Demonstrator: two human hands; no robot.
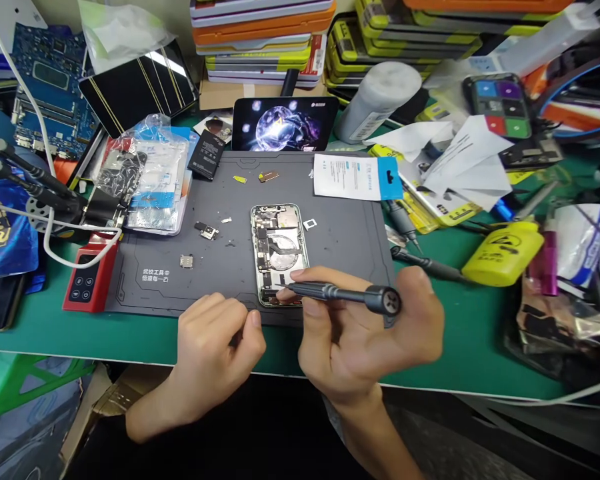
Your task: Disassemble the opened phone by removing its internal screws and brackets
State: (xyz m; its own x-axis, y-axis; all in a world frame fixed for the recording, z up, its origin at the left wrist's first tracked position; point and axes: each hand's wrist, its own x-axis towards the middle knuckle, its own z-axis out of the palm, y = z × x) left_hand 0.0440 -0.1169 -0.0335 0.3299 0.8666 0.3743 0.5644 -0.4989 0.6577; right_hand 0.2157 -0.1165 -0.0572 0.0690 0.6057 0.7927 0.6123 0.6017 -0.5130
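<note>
An opened phone [280, 243] with bare inner parts lies on a dark grey work mat [155, 267]. My right hand [365, 333] grips a black screwdriver [335, 292]. The tool lies almost level over the lower end of the phone, and its tip is hidden by the fingers. Just left of the phone's lower end, my left hand [217, 343] is curled at the mat's near edge; whether anything is inside its fingers is hidden. Loose on the mat are a camera module [207, 230], a small metal piece [186, 261], a SIM tray [310, 224] and a copper-coloured strip [269, 177].
A black battery [207, 155] and a lit phone screen [285, 125] are at the back. A red device [89, 273] with buttons stands left. To the right are a white packet [350, 177], more screwdrivers [427, 264] and a yellow bottle [503, 252]. Stacked boxes [263, 33] line the rear.
</note>
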